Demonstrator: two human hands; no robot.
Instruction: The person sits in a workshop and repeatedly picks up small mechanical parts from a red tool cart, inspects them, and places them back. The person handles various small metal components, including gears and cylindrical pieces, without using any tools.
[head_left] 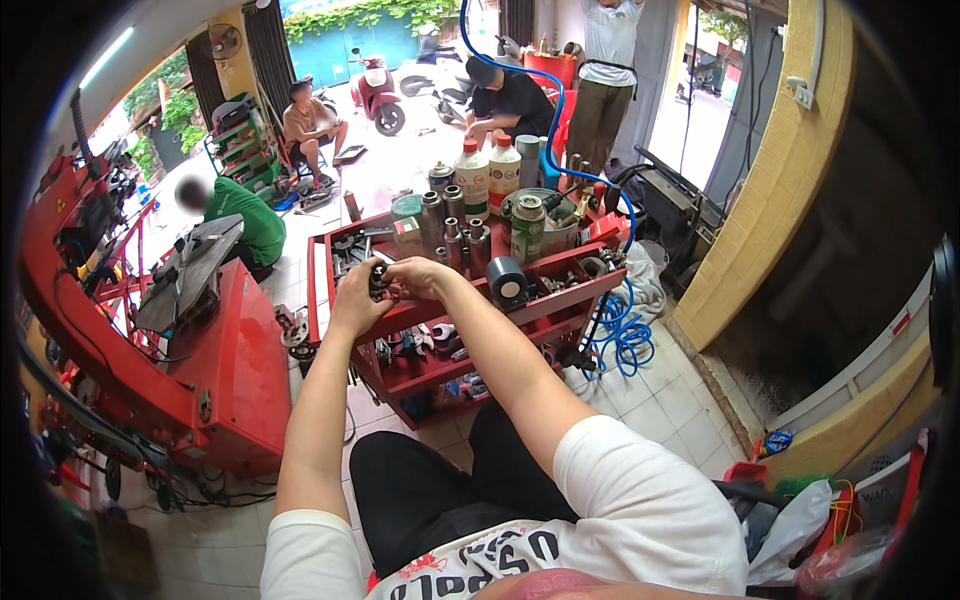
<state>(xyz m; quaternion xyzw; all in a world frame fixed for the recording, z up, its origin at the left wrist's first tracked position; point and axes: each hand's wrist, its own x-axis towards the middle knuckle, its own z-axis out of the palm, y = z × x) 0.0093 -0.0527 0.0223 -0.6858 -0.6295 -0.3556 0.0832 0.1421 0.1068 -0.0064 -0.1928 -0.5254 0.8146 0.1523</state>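
Both my hands meet over the front left edge of a red tool cart (400, 320). My left hand (357, 303) is closed round a small dark metal part (379, 281), whose kind I cannot make out. My right hand (420, 277) reaches in from the right, its fingers curled against the same part. Just beyond the hands, metal wrenches (350, 250) lie in the cart's top tray. Several steel sockets (453, 205) stand upright to the right of them. A roll of black tape (507, 283) rests near the cart's front edge.
White bottles with red caps (471, 172) and a green spray can (527, 228) stand on the cart. A blue air hose (628, 335) coils on the floor at its right. A red tyre machine (235, 370) stands left. Several people are beyond, one in a green shirt (245, 215).
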